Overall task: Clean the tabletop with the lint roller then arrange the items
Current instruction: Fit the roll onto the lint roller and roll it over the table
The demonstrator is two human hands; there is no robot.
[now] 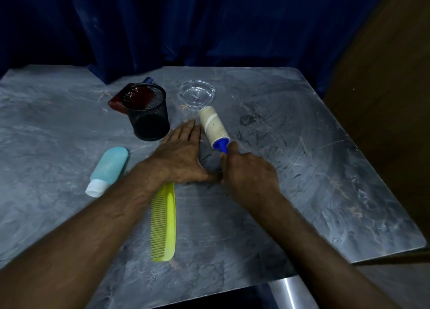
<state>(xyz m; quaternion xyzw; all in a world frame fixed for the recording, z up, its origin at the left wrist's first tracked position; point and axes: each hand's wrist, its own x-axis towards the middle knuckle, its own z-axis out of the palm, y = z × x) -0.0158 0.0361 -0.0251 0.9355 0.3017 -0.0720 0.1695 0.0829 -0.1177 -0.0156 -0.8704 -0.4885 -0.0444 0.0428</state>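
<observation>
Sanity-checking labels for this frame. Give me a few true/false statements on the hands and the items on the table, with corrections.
1. The right hand grips the lint roller by its blue handle. True.
2. The left hand holds the yellow-green comb. False: it lies flat and open on the marble-patterned tabletop; the comb lies loose by the forearm.
3. The blue bottle stands upright. False: it lies on its side, white cap toward the camera.
4. The black mesh cup stands upright, left of the glass ashtray. True.
5. The roller's sheet looks clean white. False: it looks soiled beige.
</observation>
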